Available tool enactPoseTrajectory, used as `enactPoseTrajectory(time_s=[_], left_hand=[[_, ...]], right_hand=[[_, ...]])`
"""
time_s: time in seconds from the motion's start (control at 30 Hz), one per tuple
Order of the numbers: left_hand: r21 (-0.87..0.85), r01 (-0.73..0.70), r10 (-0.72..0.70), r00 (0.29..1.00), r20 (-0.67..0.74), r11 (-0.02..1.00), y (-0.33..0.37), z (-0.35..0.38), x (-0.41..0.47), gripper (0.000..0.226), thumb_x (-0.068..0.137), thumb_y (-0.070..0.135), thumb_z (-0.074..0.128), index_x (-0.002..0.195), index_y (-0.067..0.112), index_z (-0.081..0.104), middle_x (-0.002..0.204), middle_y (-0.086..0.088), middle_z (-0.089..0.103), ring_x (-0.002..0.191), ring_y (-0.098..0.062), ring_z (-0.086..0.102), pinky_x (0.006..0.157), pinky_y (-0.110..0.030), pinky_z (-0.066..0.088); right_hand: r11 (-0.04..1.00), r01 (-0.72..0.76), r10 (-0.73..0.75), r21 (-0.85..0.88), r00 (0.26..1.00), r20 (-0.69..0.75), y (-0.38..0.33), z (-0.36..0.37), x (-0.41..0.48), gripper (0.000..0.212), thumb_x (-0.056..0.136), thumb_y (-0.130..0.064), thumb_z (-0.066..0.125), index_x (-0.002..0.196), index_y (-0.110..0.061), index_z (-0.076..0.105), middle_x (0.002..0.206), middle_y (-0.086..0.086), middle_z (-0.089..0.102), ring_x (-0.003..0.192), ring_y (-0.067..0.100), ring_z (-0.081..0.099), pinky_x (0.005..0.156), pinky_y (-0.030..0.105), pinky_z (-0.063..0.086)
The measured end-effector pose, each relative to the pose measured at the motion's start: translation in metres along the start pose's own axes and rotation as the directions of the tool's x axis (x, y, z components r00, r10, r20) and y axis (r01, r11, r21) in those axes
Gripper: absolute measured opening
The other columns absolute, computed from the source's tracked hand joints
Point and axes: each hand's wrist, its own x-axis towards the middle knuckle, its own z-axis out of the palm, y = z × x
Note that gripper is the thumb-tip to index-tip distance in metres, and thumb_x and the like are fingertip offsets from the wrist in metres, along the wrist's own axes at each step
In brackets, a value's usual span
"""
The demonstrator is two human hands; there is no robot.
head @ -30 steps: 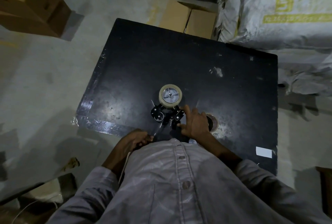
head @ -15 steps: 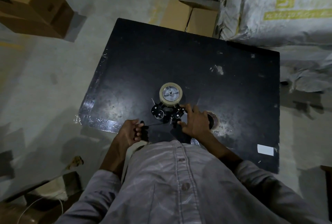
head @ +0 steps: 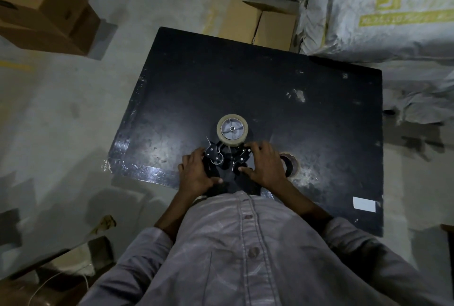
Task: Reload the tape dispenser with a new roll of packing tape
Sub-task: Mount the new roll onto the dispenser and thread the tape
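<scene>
A black tape dispenser (head: 227, 158) lies flat on the black table (head: 270, 79), near its front edge. A pale roll of packing tape (head: 232, 130) sits on the dispenser's wheel at the far end. My left hand (head: 196, 175) grips the dispenser's handle end from the left, thumb across it. My right hand (head: 264, 165) rests on the dispenser's right side, fingers spread toward the roller head. Just right of my right hand lies a used tape core (head: 291, 164), partly hidden by the hand.
A white label (head: 364, 204) is stuck near the table's front right corner. Cardboard boxes stand beyond the table (head: 253, 21) and at far left (head: 46, 8). Large white sacks (head: 378, 6) crowd the right side. Concrete floor lies to the left.
My left hand has come up from below the table's edge onto the dispenser's handle. My right hand stays on the dispenser's right side.
</scene>
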Motion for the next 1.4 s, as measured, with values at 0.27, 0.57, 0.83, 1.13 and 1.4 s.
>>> enactPoseTrajectory(time_s=[0.27, 0.57, 0.83, 1.13, 1.4], left_hand=[[-0.123, 0.284, -0.247, 0.937, 0.248, 0.951, 0.001, -0.005, 0.021, 0.078, 0.033, 0.067, 0.103, 0.096, 0.029, 0.077, 0.095, 0.018, 0.082, 0.104, -0.005, 0.074, 0.104, -0.037, 0.057], [-0.317, 0.23, -0.054, 0.875, 0.48, 0.92, 0.021, -0.003, 0.01, 0.057, 0.051, 0.04, 0.111, 0.099, 0.021, 0.087, 0.092, 0.007, 0.085, 0.096, -0.007, 0.081, 0.094, -0.027, 0.062], [-0.205, 0.058, 0.016, 0.939, 0.343, 0.977, 0.001, -0.001, -0.003, 0.022, 0.071, 0.03, 0.102, 0.085, 0.028, 0.085, 0.077, 0.013, 0.081, 0.081, -0.001, 0.078, 0.09, -0.033, 0.065], [-0.18, 0.016, 0.061, 0.909, 0.413, 0.983, 0.027, 0.005, 0.005, 0.032, 0.072, 0.036, 0.099, 0.097, 0.022, 0.087, 0.089, 0.01, 0.084, 0.088, -0.005, 0.079, 0.096, -0.037, 0.064], [0.078, -0.218, 0.206, 0.97, 0.129, 0.973, -0.019, 0.003, 0.002, 0.012, 0.09, 0.025, 0.079, 0.097, 0.027, 0.089, 0.099, 0.0, 0.082, 0.101, -0.02, 0.07, 0.084, -0.027, 0.054]], right_hand=[[0.956, 0.044, -0.051, 0.29, 0.999, 0.018, -0.002, 0.005, 0.007, 0.097, 0.081, -0.065, 0.093, 0.153, -0.032, 0.036, 0.141, 0.015, 0.044, 0.125, 0.041, 0.06, 0.097, 0.059, 0.062], [0.955, 0.043, -0.071, 0.293, 0.994, 0.086, 0.005, 0.012, 0.019, 0.094, 0.083, -0.073, 0.085, 0.153, -0.027, 0.041, 0.144, 0.012, 0.042, 0.123, 0.037, 0.061, 0.094, 0.058, 0.063], [0.936, 0.005, -0.06, 0.353, 0.988, 0.145, 0.006, 0.019, 0.015, 0.086, 0.094, -0.065, 0.079, 0.159, -0.029, 0.033, 0.149, 0.012, 0.039, 0.124, 0.04, 0.065, 0.094, 0.062, 0.063], [0.939, 0.006, -0.058, 0.343, 0.988, 0.14, 0.005, 0.02, 0.015, 0.085, 0.092, -0.065, 0.08, 0.154, -0.039, 0.028, 0.15, 0.011, 0.041, 0.125, 0.04, 0.065, 0.092, 0.063, 0.063], [0.959, -0.005, -0.046, 0.283, 0.984, 0.173, 0.006, 0.02, 0.016, 0.096, 0.091, -0.076, 0.075, 0.161, -0.03, 0.029, 0.15, 0.01, 0.038, 0.118, 0.038, 0.067, 0.087, 0.061, 0.065]])
